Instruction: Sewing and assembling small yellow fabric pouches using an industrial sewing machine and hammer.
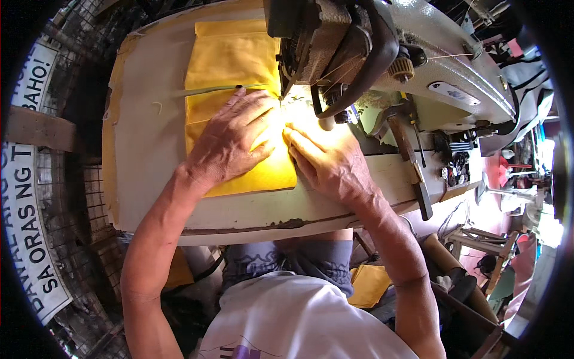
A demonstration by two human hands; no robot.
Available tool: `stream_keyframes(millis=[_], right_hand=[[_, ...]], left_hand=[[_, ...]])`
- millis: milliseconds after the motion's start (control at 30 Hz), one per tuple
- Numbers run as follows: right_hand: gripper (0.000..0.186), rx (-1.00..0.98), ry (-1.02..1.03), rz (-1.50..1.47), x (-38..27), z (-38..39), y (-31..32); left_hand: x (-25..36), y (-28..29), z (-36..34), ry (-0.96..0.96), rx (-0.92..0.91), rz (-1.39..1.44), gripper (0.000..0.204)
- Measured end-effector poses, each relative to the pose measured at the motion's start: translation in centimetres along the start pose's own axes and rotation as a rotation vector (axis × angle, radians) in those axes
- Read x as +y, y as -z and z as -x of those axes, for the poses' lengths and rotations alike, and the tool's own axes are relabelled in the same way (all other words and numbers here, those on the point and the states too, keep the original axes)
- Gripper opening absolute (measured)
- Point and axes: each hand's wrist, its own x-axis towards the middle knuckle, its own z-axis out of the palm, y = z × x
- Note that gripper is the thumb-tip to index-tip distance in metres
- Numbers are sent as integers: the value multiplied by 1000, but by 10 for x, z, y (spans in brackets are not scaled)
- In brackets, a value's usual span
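A folded piece of yellow fabric (224,60) lies on the pale sewing table, its right edge beside the needle area of a sewing machine (418,48). My left hand (239,134) rests flat on the fabric with its fingers stretched toward the needle. Just beyond its fingertips, a thin greenish strip (209,91) crosses the fabric. At the fabric's right edge, my right hand (326,155) has its fingers bent and pressed together, pinching that edge. Bright lamp light washes out the right fingertips and the needle spot.
A hammer (406,155) lies right of my right hand, with bobbins (457,170) in a tray farther right. More yellow pieces (369,284) sit below the table, beside my lap. Wire mesh and a sign (39,227) stand along the left.
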Motion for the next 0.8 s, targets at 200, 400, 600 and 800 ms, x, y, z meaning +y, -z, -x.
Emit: stream_keyframes(millis=[200, 400, 600, 800], right_hand=[[33, 0, -101, 49, -9, -6, 5], [34, 22, -80, 64, -1, -2, 1], [34, 25, -95, 82, 0, -1, -4], [32, 57, -90, 97, -1, -1, -5]], left_hand=[[3, -6, 3, 48, -25, -92, 38], [5, -7, -3, 71, -32, -85, 38], [3, -10, -2, 80, -18, -101, 36], [2, -9, -3, 100, -23, -81, 36]])
